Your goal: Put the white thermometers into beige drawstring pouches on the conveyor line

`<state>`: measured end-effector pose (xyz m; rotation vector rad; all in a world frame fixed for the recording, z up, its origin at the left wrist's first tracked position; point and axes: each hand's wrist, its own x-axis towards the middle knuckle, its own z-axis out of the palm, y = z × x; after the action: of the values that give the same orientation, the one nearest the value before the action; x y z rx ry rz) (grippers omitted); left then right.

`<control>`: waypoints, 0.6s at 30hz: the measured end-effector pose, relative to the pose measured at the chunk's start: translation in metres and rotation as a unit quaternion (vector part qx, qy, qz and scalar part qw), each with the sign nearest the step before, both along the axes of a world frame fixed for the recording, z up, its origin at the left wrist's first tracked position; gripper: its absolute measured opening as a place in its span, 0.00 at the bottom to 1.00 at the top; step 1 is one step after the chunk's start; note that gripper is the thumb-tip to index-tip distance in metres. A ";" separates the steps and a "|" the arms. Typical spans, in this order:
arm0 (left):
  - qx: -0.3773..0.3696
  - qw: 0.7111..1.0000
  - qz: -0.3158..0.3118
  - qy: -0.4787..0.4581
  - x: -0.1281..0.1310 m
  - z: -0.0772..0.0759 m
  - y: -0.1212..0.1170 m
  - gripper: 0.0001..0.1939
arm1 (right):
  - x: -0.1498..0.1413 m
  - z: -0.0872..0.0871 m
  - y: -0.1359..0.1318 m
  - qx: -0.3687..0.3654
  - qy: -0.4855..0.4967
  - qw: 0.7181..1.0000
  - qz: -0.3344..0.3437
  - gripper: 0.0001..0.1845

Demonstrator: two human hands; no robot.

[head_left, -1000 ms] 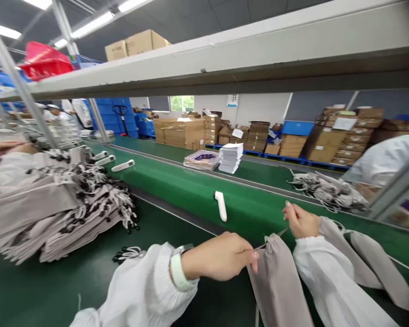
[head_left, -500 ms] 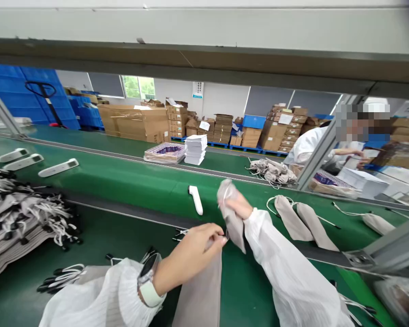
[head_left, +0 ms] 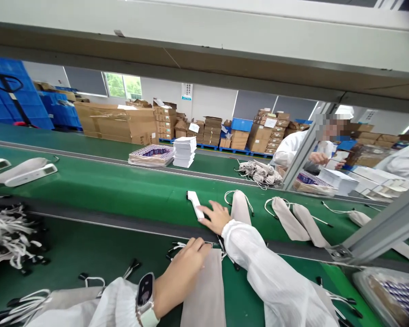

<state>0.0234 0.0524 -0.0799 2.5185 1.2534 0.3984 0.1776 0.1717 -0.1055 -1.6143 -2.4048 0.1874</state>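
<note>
My left hand (head_left: pixel 187 274), with a watch on the wrist, has its fingers closed at the top edge of a flat grey drawstring pouch (head_left: pixel 206 290). My right hand (head_left: pixel 216 218) reaches over the green conveyor belt with fingers apart. Its fingertips are at the lower end of a white handheld thermometer (head_left: pixel 195 204), which still lies on the belt. Just right of that hand lies a filled grey pouch (head_left: pixel 240 206) with a white cord. Two more filled pouches (head_left: pixel 291 218) rest farther right.
Piled pouches with black-tipped white cords (head_left: pixel 13 236) lie at left. More thermometers (head_left: pixel 30 175) sit on the belt. Beyond stand a shallow tray (head_left: pixel 152 155) and a paper stack (head_left: pixel 184 152). A slanted metal post (head_left: pixel 378 238) rises at right; a co-worker (head_left: pixel 293 147) handles papers behind.
My right hand has let go of the wrapped filled pouch, now on the belt, and moved left to the thermometer. The left hand stays at the flat pouch. The view has shifted.
</note>
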 end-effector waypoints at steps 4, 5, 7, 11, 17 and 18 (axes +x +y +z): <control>0.037 0.998 0.039 0.028 0.004 -0.001 0.003 0.11 | -0.016 -0.008 0.005 -0.042 0.052 0.997 0.039 0.20; 0.041 0.998 0.036 0.032 0.004 -0.001 0.004 0.09 | -0.016 -0.009 0.008 -0.043 0.081 0.996 0.020 0.18; 0.033 0.999 0.018 0.030 0.003 0.000 0.007 0.06 | -0.015 -0.012 0.015 -0.043 0.135 0.990 -0.020 0.19; -0.059 0.998 -0.029 -0.006 -0.007 0.010 0.014 0.07 | -0.010 -0.014 0.028 -0.052 0.213 0.973 -0.068 0.28; -0.142 0.986 -0.075 -0.037 -0.020 0.040 0.023 0.09 | -0.004 0.028 0.017 -0.150 0.485 0.861 -0.008 0.34; -0.137 0.986 -0.080 -0.055 -0.021 0.043 0.024 0.10 | -0.003 0.040 0.010 -0.184 0.560 0.807 0.033 0.38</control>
<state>0.0028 0.0762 -0.0368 2.3080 0.9824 0.3004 0.1743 0.1816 -0.0654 -0.9982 -1.4897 1.2749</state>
